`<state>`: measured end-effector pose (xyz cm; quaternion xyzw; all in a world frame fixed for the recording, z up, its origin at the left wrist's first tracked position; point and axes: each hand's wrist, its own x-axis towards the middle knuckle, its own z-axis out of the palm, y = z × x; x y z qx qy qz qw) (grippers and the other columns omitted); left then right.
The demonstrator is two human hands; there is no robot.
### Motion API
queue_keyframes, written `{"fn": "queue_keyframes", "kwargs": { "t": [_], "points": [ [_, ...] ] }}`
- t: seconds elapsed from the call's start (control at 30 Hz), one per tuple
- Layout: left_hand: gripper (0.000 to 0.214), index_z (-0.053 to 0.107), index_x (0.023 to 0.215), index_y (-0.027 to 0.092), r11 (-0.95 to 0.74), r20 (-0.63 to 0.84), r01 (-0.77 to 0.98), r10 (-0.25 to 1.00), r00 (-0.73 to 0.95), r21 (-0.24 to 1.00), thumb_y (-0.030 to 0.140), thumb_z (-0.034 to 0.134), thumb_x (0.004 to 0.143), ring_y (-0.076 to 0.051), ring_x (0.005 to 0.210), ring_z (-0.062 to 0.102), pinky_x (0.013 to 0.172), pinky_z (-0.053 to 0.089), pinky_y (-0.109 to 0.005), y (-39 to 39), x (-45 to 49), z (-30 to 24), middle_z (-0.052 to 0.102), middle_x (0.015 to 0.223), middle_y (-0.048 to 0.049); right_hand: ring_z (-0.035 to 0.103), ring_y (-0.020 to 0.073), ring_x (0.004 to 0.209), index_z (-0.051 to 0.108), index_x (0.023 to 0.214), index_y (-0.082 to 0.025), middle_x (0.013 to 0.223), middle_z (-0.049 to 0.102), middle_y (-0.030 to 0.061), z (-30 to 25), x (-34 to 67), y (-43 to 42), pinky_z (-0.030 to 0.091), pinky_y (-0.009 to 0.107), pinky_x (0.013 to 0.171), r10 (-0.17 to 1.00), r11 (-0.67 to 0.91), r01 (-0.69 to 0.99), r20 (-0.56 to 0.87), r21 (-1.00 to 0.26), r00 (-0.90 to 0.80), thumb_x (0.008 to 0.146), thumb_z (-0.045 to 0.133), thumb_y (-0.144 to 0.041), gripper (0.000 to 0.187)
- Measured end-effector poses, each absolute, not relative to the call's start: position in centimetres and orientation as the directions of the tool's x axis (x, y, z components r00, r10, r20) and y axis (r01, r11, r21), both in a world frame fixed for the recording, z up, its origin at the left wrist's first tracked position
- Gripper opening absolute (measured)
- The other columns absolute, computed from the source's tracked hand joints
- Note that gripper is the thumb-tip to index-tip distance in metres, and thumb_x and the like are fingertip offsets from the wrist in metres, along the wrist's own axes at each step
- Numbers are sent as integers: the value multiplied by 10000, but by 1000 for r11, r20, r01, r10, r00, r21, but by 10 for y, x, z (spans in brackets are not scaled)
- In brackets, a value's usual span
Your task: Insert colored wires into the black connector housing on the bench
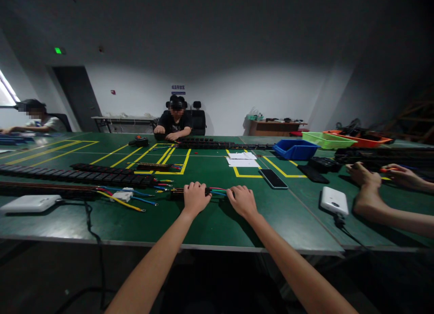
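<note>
My left hand [195, 198] is closed over a short dark cable bundle [176, 192] on the green table. Out of its right side run a red and a blue wire [217, 190]. My right hand [242, 201] has its fingers curled at the far ends of these wires, which its fingertips hide. Left of my hands lie long black cable chains [111, 174]. Beside them are cables [127, 204] with blue and yellow wires ending in ring terminals, and a white connector [123, 195]. A smaller cable bundle [158, 167] lies beyond my left hand.
A phone [274, 178] and white papers [242, 159] lie ahead to the right. A blue bin [294, 149] stands farther back. White power banks [334, 201] with cords sit on both sides. A co-worker's hands [368, 180] work at right; another person [174, 121] sits opposite.
</note>
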<state>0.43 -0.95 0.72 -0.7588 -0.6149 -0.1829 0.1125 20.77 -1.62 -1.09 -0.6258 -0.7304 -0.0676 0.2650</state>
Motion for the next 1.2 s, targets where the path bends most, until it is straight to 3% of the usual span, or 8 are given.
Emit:
{"fn": "queue_keyframes", "kwargs": {
  "t": [0.2, 0.4, 0.53, 0.8, 1.0, 1.2],
  "points": [
    [321, 682, 1060, 221, -214, 408, 976, 895, 178, 44, 477, 560, 909, -304, 1089, 559, 914, 366, -436, -9, 4, 8, 675, 1101, -117, 618, 246, 1040, 667, 1166, -205, 1082, 728, 93, -11, 209, -15, 398, 350, 850, 851, 210, 930, 525, -300, -23, 1019, 420, -401, 348],
    [309, 678, 1053, 218, -213, 428, 976, 887, 176, 40, 466, 583, 894, -308, 1086, 553, 911, 357, -443, -8, 4, 5, 673, 1089, -118, 637, 257, 988, 681, 1114, -212, 1006, 745, 81, -10, 209, -15, 396, 371, 850, 882, 207, 934, 469, -291, -50, 1023, 408, -425, 358],
    [297, 682, 1049, 228, -202, 412, 979, 896, 167, 43, 463, 583, 895, -303, 1093, 546, 925, 353, -446, -8, 4, 5, 675, 1104, -112, 621, 250, 1025, 655, 1164, -202, 1060, 731, 99, -10, 209, -15, 401, 357, 852, 845, 202, 933, 534, -299, -11, 1017, 420, -402, 342],
    [300, 680, 1019, 219, -234, 441, 972, 875, 200, 23, 469, 553, 911, -304, 1053, 559, 892, 372, -444, -7, 3, 5, 671, 1078, -113, 616, 233, 919, 669, 1033, -220, 952, 731, 68, -12, 209, -13, 393, 339, 807, 868, 247, 922, 490, -298, -75, 1030, 400, -383, 315],
    [296, 679, 1015, 218, -231, 438, 973, 877, 198, 24, 467, 562, 903, -304, 1041, 565, 878, 376, -437, -7, 2, 6, 669, 1063, -113, 557, 243, 945, 682, 964, -203, 990, 683, 95, -5, 211, -18, 383, 346, 803, 747, 241, 935, 664, -261, -7, 1006, 431, -318, 279],
    [302, 680, 1019, 218, -233, 436, 972, 878, 198, 27, 467, 552, 908, -295, 1047, 568, 887, 380, -432, -7, 2, 7, 672, 1075, -109, 526, 245, 920, 724, 824, -219, 915, 674, 91, -4, 209, -22, 367, 359, 776, 767, 209, 959, 641, -189, -41, 1008, 445, -340, 355]
  ]
}}
